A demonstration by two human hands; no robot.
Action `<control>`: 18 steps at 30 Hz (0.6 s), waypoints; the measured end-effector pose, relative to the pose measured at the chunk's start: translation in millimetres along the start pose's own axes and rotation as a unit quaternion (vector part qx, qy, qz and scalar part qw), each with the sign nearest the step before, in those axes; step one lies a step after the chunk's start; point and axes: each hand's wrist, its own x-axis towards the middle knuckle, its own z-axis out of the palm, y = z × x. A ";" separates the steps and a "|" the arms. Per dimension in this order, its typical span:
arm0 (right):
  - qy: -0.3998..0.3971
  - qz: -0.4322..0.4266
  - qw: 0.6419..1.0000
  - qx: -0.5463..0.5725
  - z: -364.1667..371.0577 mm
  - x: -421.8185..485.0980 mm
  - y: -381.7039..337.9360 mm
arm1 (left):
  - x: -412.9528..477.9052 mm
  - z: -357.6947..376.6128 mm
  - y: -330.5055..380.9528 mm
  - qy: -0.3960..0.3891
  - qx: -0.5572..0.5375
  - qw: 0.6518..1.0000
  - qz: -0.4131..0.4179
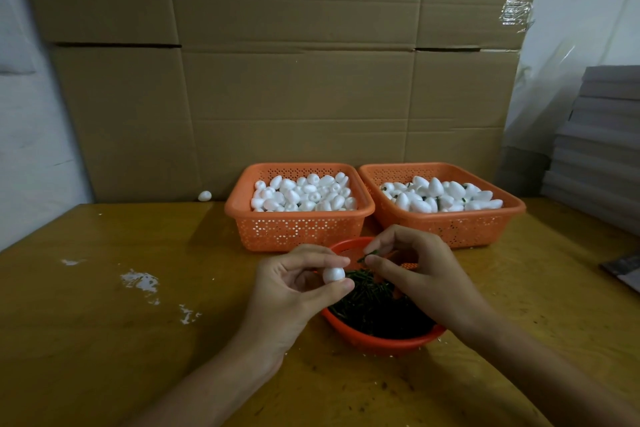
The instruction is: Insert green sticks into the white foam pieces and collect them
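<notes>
A: Straight to the round bowl (377, 340), heaped with dark sticks (374, 302). Just above its left rim?

B: Busy there with the left hand (294, 291): curled, pinching a white foam piece (334, 274) between thumb below and fingertips above, clear of the heap.

A: And over the bowl's far side?

B: Over to the right hand (422, 274): fingers bent, nipping a single green stick (366, 257) between thumb and forefinger. Aimed left towards the foam piece, close but not touching.

A: Behind the bowl?

B: Two orange baskets side by side. Directly behind, the left basket (301, 215), full of plain white foam. Behind and to the right, the right basket (446, 220), more foam with flecks of green among it. Possibly sticks already pushed in, though too small to call.

A: Further out?

B: Far behind and left of the bowl, a stray foam egg (204, 196) against the cardboard wall (294, 80). Left of the bowl, white crumbs (140, 281) on the wooden table (104, 357).
</notes>
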 end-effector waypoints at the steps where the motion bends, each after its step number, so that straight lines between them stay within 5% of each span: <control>1: 0.000 -0.001 1.000 -0.001 0.0 -0.1 -0.3 | -0.1 0.3 -0.3 -0.002 0.003 1.000 0.000; 18: -0.003 -0.008 1.000 0.011 1.3 -1.1 -0.9 | 1.5 -3.0 3.4 0.071 -0.078 0.993 -0.052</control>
